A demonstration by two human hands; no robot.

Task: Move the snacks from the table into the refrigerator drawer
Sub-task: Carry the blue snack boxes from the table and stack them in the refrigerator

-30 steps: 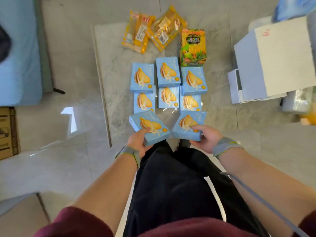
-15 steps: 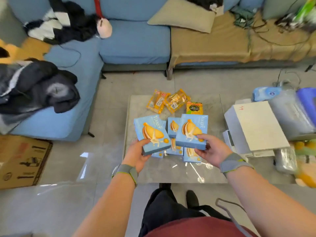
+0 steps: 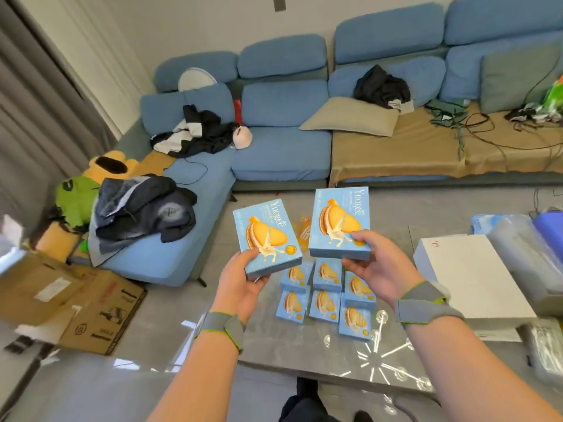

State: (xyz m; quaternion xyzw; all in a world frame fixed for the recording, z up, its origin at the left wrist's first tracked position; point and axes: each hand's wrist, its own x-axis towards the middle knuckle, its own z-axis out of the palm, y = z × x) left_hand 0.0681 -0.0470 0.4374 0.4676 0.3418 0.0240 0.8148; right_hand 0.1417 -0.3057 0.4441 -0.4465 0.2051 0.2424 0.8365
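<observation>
Item: blue snack boxes. Our left hand point(image 3: 240, 278) clamped the left box point(image 3: 266, 236), our right hand point(image 3: 374, 269) the right box point(image 3: 339, 222), both above the table point(image 3: 304, 354); six boxes point(image 3: 325, 304) lay on it. We judged firm thumbs and level carrying wise; no refrigerator showed.

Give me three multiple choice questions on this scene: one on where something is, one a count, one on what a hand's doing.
1. Where do the unheld blue boxes lie?
A. on the sofa
B. on the grey table
C. on the cardboard carton

2. How many blue boxes lie there?
A. four
B. six
C. eight

3. What is the left hand doing?
A. resting flat on the table
B. pinching an orange packet
C. gripping a blue box

Answers: 1 B, they sit in two rows on the tabletop; 2 B, three in each row; 3 C, thumb on its front, fingers under it.
</observation>
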